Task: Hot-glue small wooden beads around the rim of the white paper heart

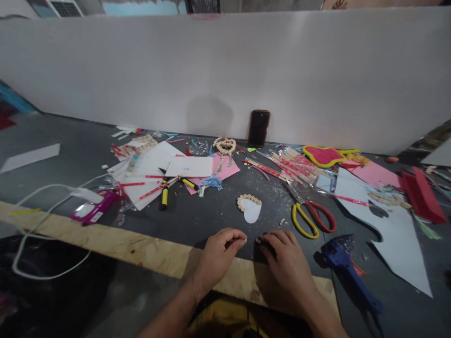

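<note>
Close to the table's front edge, my left hand (225,246) is closed in a pinch, with a tiny pale bit showing at the fingertips. Just to its right, my right hand (283,253) also pinches a tiny light piece; its exact kind is too small to tell. Beyond both hands lies a white paper heart (252,211), its upper edge lined with small beige pieces. A few loose beige bits (282,221) lie right of the heart. Scissors (305,218) with yellow and red handles rest farther right, and a blue glue gun (347,267) lies beside my right hand.
A phone (259,128) leans against the white panel (141,70). Beaded heart shapes (224,145), wrapped sticks (292,162), white paper (398,239) and a yellow-black cutter (164,196) are spread around. A purple device (95,206) with a white cable lies left.
</note>
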Available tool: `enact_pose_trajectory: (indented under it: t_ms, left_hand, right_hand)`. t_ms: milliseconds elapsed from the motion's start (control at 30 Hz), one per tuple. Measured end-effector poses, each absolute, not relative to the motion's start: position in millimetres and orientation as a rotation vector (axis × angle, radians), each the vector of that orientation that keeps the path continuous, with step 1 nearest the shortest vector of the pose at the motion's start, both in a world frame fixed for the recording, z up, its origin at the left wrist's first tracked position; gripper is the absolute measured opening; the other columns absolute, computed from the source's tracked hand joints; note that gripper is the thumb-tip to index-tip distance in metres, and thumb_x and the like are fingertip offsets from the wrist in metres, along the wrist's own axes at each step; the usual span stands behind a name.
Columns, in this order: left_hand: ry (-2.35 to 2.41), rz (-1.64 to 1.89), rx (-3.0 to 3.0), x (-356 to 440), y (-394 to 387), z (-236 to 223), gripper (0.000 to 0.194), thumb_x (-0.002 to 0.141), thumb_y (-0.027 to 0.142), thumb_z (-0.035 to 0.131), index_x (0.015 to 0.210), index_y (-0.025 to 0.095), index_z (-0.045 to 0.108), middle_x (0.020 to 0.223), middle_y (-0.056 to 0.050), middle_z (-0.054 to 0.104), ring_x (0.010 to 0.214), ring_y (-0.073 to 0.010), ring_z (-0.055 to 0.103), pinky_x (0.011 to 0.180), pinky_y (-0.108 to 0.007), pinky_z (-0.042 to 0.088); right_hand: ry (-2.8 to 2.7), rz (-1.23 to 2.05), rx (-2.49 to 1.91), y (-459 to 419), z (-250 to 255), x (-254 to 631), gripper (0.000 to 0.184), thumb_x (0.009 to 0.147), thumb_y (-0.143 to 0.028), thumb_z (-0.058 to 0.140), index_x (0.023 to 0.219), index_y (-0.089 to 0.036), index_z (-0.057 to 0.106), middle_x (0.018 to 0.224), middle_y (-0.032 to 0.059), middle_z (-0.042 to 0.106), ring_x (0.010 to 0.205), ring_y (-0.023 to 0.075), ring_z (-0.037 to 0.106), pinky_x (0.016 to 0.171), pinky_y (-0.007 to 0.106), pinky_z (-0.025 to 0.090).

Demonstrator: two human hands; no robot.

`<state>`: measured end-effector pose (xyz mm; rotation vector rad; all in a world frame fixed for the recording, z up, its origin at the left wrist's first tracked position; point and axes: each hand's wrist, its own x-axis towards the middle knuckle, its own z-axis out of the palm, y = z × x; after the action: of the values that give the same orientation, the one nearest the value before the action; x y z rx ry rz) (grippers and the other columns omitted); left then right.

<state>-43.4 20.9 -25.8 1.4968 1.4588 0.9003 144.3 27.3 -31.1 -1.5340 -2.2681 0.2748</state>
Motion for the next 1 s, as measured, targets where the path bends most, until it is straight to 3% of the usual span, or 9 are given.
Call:
enact_pose_trajectory:
  t_ms: [200,667,1000]
  left_hand:
    - [1.453,0.878,1.679,-41.4,20.9,-31.5,0.014,0.083,0.017,0.053,0.082,0.021,0.067,0.084,0.0,0.069,0.083,-0.0152,0.06,0.076,-0.025,0.043]
    - [1.387,0.957,1.825,-23.0,15.8,-21.3,0.015,0.083,0.012,0.054,0.083,0.02,0.066,0.078,0.001,0.068,0.077,-0.0132,0.059,0.071,-0.022,0.043]
    - [1.345,1.024,1.839,-18.3,9.7,-13.9,0.013,0.082,0.012,0.056,0.08,0.02,0.066,0.075,0.001,0.068,0.074,-0.0122,0.059,0.068,-0.021,0.042]
  right_hand:
    - [-2.248,0.278,-1.529,28.6,-34.3,139.8,0.011,0.083,-0.017,0.055,0.082,-0.022,0.065,0.088,0.0057,0.066,0.082,0.0218,0.055,0.075,0.036,0.045]
    - [-2.064,0.354,-1.337,7.0,-18.2,139.1,0.009,0.083,-0.017,0.052,0.086,-0.021,0.059,0.079,0.0026,0.067,0.073,0.0173,0.06,0.067,0.029,0.046]
    - [-1.706,0.833,-1.379,-1.7,-14.8,143.7,0.012,0.081,-0.027,0.056,0.089,-0.021,0.063,0.083,0.0033,0.068,0.076,0.016,0.064,0.069,0.025,0.051]
